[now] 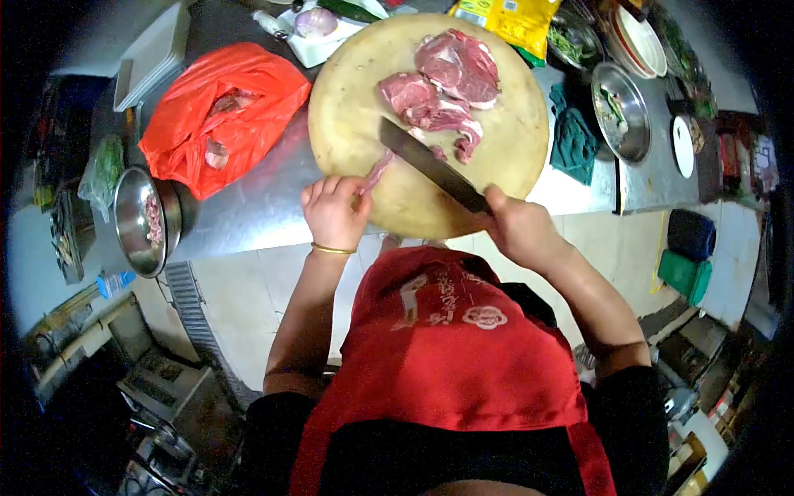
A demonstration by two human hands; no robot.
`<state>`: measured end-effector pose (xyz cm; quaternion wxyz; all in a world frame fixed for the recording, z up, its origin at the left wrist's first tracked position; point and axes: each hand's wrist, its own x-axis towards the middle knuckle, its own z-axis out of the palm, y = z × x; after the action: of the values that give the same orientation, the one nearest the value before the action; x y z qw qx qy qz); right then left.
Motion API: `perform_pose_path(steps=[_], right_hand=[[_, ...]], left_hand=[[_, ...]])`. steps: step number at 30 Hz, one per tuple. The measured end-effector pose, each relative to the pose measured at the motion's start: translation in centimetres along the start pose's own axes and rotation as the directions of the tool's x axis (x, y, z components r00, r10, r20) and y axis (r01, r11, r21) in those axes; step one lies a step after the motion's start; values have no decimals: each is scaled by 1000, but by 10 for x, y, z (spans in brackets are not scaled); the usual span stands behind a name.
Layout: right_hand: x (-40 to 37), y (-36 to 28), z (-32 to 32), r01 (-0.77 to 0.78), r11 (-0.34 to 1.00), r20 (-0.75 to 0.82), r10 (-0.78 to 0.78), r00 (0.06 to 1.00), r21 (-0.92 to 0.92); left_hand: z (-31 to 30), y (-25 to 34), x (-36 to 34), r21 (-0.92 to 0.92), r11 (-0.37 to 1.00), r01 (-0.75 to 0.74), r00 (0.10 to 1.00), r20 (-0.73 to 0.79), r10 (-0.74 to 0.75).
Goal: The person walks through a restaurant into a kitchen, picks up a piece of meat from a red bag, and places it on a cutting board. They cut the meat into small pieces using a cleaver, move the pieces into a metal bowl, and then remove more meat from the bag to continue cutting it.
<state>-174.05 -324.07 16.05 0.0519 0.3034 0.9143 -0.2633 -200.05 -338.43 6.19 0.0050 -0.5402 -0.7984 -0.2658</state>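
Observation:
A round cutting board [347, 99] lies at the counter's front edge. Pieces of raw red meat [451, 78] rest on its upper half, with smaller scraps below them. My right hand [523, 227] is wrapped round the handle of a cleaver [434, 165], whose dark blade points up and left over the board, close to the meat. At the board's lower left edge, my left hand [337, 207] is closed on a thin meat strip [379, 171]. The strip's far end reaches toward the blade. The cleaver's handle is mostly hidden in my fist.
On the left, a red plastic bag [256, 124] holds meat, and a metal bowl [168, 219] contains meat pieces. Behind stands a white tray [318, 51] with an onion. A green cloth [572, 136] and another metal bowl [637, 107] lie right.

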Motion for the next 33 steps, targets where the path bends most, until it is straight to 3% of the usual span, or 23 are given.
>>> perform_pose_path(steps=[4,7,11,16,20,23,26,29,32,33], right_hand=[[-27,13,-14,-84,996,126,81,989,20],[-39,12,-18,-129,984,146,110,983,126],[-34,-14,-7,-9,997,32,6,999,73],[-22,-28,-2,30,999,121,-35,992,44],[-15,-30,6,5,997,176,-18,984,72],[23,-34,29,148,984,10,-149,989,102],[65,-60,26,70,994,128,-81,988,83],[40,-43,30,130,981,47,-138,989,142],[-17,-10,16,-11,968,16,7,1000,249],[-38,3,18,-120,947,26,118,993,299]], left_hand=[[-4,-3,-9,-16,1000,11,1000,5,-11],[-7,6,-5,-49,999,2,993,-118,-8],[4,7,-2,-86,996,11,996,-88,-18],[12,2,4,-27,999,-23,998,-51,21],[15,1,1,-54,997,-56,993,-105,50],[14,0,2,-61,996,-72,993,-101,66],[9,3,2,-37,995,-94,995,-41,92],[1,3,-1,-15,996,-90,996,21,91],[3,2,0,-72,997,5,993,119,4],[8,5,3,-115,992,-43,994,94,54]])
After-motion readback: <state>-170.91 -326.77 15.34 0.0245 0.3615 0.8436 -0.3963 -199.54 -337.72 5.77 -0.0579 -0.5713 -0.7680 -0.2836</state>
